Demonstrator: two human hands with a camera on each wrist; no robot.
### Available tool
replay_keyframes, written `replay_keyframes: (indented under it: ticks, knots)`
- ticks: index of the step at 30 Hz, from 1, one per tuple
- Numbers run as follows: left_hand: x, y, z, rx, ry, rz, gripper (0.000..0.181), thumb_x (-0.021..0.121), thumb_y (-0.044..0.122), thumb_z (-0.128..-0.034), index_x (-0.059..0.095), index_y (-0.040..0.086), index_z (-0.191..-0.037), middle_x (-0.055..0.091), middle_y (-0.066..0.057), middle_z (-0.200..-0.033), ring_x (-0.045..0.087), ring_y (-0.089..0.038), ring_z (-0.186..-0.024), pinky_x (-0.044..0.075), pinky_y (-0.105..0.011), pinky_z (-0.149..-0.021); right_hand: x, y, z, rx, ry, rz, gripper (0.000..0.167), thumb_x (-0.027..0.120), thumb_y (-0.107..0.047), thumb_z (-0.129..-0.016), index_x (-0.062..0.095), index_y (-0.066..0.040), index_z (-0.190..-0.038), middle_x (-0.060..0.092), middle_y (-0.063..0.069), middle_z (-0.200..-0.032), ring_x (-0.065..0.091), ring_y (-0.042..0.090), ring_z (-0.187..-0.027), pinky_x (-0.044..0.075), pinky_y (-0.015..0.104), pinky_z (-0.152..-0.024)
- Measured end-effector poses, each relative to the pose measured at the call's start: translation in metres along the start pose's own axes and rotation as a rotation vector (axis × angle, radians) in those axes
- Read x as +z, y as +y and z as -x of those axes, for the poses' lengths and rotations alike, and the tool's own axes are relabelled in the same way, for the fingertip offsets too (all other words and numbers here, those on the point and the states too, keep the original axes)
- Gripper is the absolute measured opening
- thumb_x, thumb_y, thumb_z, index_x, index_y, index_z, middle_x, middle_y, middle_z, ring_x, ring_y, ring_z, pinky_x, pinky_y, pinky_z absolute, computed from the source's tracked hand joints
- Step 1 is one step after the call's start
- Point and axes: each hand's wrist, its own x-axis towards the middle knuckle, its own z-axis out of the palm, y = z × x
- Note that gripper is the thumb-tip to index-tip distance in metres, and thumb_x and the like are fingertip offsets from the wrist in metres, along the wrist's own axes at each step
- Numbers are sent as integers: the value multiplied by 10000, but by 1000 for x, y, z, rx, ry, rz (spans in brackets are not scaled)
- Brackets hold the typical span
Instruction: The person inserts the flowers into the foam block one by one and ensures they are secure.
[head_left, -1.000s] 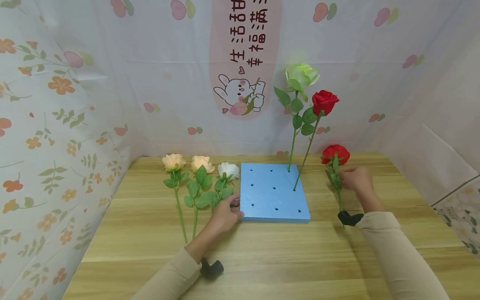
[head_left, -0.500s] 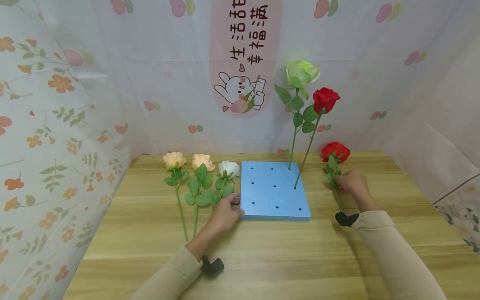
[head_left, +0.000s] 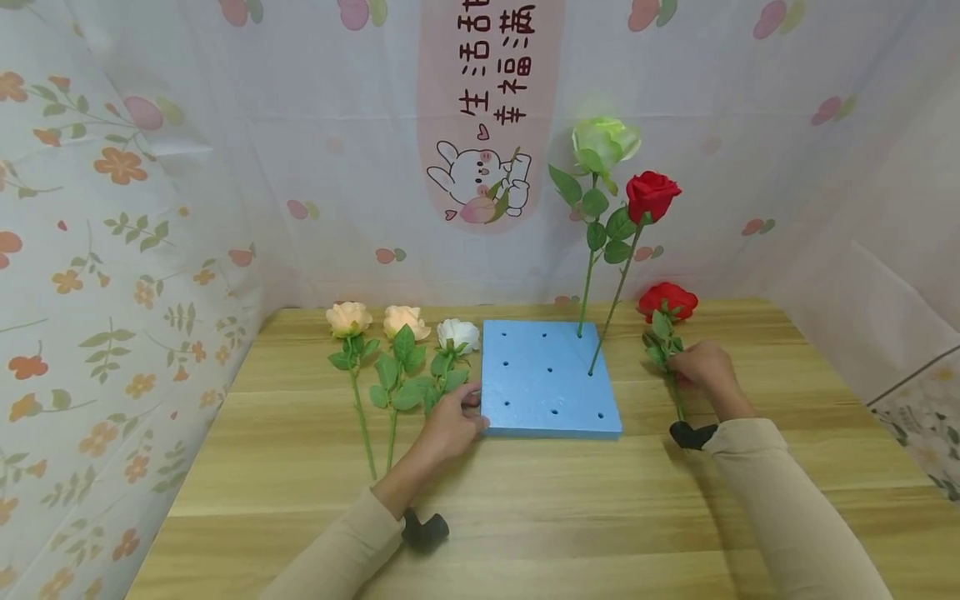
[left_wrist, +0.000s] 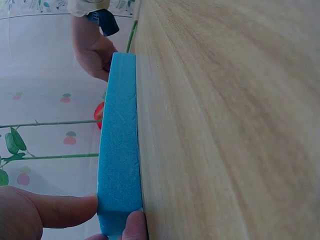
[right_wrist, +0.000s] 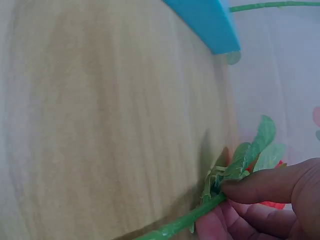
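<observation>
In the head view a blue foam board [head_left: 551, 387] with small holes lies on the table. My left hand [head_left: 450, 429] grips its left edge; in the left wrist view the thumb and fingers of that hand [left_wrist: 55, 212] pinch the board's corner [left_wrist: 119, 150]. At the right, my right hand [head_left: 708, 371] pinches the stem of a red rose [head_left: 667, 302], whose head is near the table's back edge. The right wrist view shows the thumb and fingers [right_wrist: 270, 200] round the green stem [right_wrist: 182, 223], just under the leaves. A green-white rose [head_left: 603, 143] and another red rose [head_left: 652, 197] stand in the board.
Two peach roses [head_left: 348, 319] [head_left: 406, 322] and a white rose [head_left: 458, 335] lie left of the board on the wooden table [head_left: 570, 517]. A patterned cloth [head_left: 337, 125] hangs behind the table and at both sides.
My right hand, on the stem, has shifted slightly left, and the red rose's leaves have moved a little left with it. The left hand keeps its grip on the board.
</observation>
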Motion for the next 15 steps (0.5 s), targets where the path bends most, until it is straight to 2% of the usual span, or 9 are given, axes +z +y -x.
replay_keyframes:
  ticks: [5, 9, 15]
  knots:
    - [0, 0, 0, 2, 1, -14, 601, 645, 1, -866, 440, 12, -1430, 570, -200, -1248, 626, -297, -1039, 573, -305, -763, -8, -3, 0, 45, -69, -161, 152, 572, -37, -811, 643, 80, -877, 636, -8, -629, 658, 121, -575, 591, 285, -593]
    - [-1, -1, -1, 4, 7, -13, 601, 650, 1, -860, 449, 18, -1426, 574, -195, -1238, 627, -295, -1031, 573, -308, -762, -14, -6, 2, 69, -109, -347, 85, 564, -8, -848, 640, 4, -812, 652, -20, -629, 662, 111, -588, 596, 283, -634]
    - [-1, -1, 0, 6, 7, -8, 603, 652, 4, -856, 451, 19, -1424, 573, -191, -1234, 622, -299, -1038, 571, -316, -777, -23, -11, 8, 78, -131, -643, 189, 548, 16, -902, 618, -54, -741, 658, -14, -662, 653, 92, -597, 591, 247, -644]
